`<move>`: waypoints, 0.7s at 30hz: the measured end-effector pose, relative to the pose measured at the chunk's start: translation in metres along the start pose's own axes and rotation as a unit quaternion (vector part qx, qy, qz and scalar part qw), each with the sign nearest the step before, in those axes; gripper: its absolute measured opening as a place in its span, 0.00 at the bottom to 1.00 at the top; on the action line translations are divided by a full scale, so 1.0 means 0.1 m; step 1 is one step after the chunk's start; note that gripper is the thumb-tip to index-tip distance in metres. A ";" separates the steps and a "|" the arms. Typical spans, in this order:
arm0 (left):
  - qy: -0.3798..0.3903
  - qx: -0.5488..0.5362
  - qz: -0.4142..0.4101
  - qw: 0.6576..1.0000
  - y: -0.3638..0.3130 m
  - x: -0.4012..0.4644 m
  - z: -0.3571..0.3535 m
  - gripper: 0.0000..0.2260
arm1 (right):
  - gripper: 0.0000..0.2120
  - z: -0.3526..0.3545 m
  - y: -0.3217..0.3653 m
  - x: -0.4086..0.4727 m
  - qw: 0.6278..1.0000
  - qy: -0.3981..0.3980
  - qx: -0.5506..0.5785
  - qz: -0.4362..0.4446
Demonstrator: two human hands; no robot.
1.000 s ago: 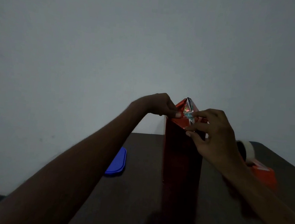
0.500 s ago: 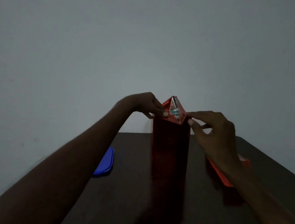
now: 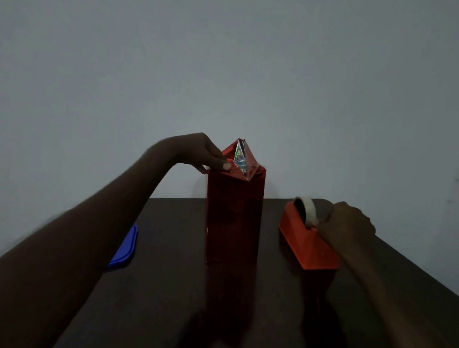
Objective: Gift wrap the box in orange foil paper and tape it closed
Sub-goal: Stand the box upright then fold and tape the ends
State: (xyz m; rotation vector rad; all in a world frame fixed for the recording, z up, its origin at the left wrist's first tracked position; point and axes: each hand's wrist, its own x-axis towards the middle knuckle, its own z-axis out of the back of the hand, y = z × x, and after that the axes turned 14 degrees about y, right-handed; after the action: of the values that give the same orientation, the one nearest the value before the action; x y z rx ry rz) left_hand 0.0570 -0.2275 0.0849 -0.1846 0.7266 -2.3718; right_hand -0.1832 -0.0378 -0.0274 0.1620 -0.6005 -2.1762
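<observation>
A tall box wrapped in orange foil paper (image 3: 233, 218) stands upright on the dark table (image 3: 164, 292). Its top flaps rise in a point (image 3: 239, 155) showing the silvery inner side. My left hand (image 3: 206, 155) pinches the folded foil at the box's top left edge. My right hand (image 3: 348, 224) rests on the orange tape dispenser (image 3: 305, 243) to the right of the box, fingers at the front of the pale tape roll (image 3: 306, 211). Whether it grips tape is hidden by the dim light.
A blue flat lid-like object (image 3: 126, 248) lies on the table to the left, partly behind my left forearm. A plain grey wall stands behind. The table's right edge runs diagonally at the right.
My right hand has left the top of the box and moved down right to the tape dispenser. My left hand stays holding the folded foil on top.
</observation>
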 end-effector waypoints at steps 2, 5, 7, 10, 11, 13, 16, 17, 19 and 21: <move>0.002 -0.001 -0.001 1.000 -0.01 0.01 0.00 0.16 | 0.19 0.00 -0.03 0.03 1.000 0.017 0.015 -0.011; 0.000 0.001 -0.002 1.000 -0.01 0.01 -0.02 0.17 | 0.18 0.03 -0.04 0.06 1.000 0.012 0.018 -0.019; -0.001 0.002 -0.004 1.000 -0.02 0.01 -0.02 0.16 | 0.18 0.06 -0.03 0.06 0.999 0.015 0.025 -0.025; 0.000 0.005 -0.006 1.000 -0.02 0.01 -0.02 0.16 | 0.19 0.09 -0.02 0.13 0.996 0.049 0.064 -0.045; 0.001 0.002 -0.007 1.000 -0.02 0.01 -0.02 0.16 | 0.18 0.10 -0.02 0.14 0.993 0.077 0.074 -0.052; 0.002 -0.005 -0.007 1.000 -0.02 0.00 -0.02 0.16 | 0.10 0.12 -0.02 0.21 0.984 0.126 0.112 -0.060; -0.003 -0.005 -0.007 1.000 -0.01 0.02 -0.03 0.16 | 0.11 0.15 0.04 0.20 0.958 0.176 0.205 -0.095; -0.004 -0.003 -0.008 1.000 0.00 0.02 -0.03 0.16 | 0.10 0.14 0.05 0.19 0.952 0.184 0.219 -0.108; -0.004 -0.001 -0.010 1.000 0.00 0.01 -0.03 0.15 | 0.14 0.10 0.03 0.21 0.942 0.170 0.265 -0.115; -0.002 0.001 -0.009 1.000 0.00 0.01 -0.02 0.15 | 0.14 0.09 -0.02 0.21 0.936 0.145 0.310 -0.089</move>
State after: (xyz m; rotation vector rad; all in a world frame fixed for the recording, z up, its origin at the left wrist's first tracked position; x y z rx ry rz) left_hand 0.0560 -0.2271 0.0825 -0.1965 0.7242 -2.3885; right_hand -0.2009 -0.0501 -0.0181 0.8859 -1.1141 -2.0044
